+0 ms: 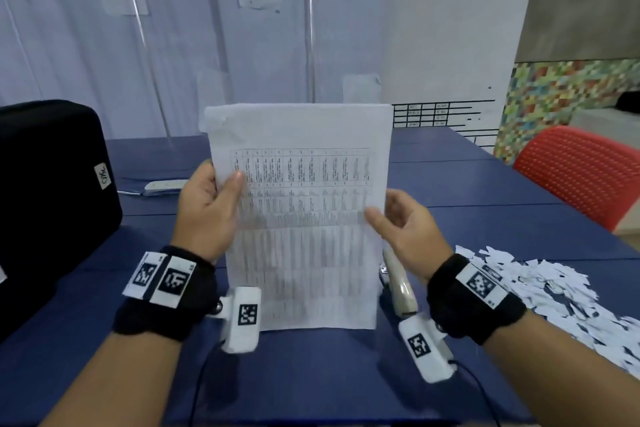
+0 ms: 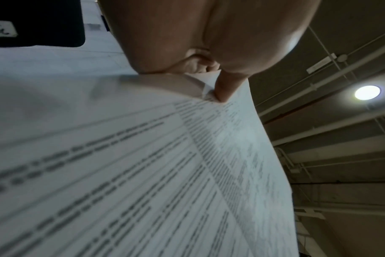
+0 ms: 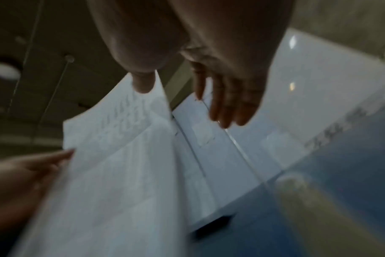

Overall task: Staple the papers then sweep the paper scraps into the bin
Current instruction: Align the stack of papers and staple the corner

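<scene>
A stack of printed papers [image 1: 304, 218] stands upright on its bottom edge on the blue table [image 1: 311, 374]. My left hand [image 1: 228, 184] grips its left edge, thumb on the printed front; the left wrist view shows that thumb [image 2: 222, 90] pressing the papers [image 2: 143, 173]. My right hand [image 1: 381, 211] is at the right edge. Its thumb touches the front of the papers [image 3: 121, 173], while its fingers [image 3: 226, 107] are straight and apart from the sheets. A beige stapler [image 1: 401, 288] lies on the table just behind my right wrist. White paper scraps [image 1: 554, 288] are piled at the right.
A large black case [image 1: 52, 184] stands at the left of the table. A white power strip [image 1: 162, 185] lies behind my left hand. A red chair [image 1: 581, 173] is at the table's right side. No bin is in view.
</scene>
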The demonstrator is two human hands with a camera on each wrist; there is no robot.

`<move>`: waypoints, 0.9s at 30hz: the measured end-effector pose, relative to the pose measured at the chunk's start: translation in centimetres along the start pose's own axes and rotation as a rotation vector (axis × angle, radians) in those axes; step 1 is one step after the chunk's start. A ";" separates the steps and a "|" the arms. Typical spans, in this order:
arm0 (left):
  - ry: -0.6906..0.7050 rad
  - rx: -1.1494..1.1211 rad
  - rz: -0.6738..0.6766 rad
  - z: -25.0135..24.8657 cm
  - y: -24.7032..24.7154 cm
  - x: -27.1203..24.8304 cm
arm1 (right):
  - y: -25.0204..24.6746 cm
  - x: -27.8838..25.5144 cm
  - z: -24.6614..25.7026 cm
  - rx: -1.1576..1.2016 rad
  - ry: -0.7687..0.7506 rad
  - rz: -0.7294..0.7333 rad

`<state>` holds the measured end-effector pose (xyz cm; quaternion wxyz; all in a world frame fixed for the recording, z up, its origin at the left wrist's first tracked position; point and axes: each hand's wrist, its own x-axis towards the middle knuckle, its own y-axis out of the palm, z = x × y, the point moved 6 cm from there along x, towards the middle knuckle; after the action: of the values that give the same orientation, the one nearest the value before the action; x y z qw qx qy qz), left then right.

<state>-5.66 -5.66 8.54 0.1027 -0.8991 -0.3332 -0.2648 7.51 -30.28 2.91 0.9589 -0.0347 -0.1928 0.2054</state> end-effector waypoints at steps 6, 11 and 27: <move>0.013 0.060 -0.049 -0.4 -0.6 1.2 | -2.1 0.0 -5.7 -1.091 0.496 0.213; -0.034 0.050 -0.052 0.2 0.4 0.9 | 1.1 -0.4 -9.0 -1.314 0.459 0.480; 0.049 0.173 0.090 -3.0 2.4 0.0 | -7.3 0.9 7.5 -0.610 -0.122 -0.245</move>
<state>-5.30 -8.59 11.04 0.1999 -0.8942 -0.3116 -0.2518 8.14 -36.65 11.17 0.9085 -0.2846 -0.3051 0.0232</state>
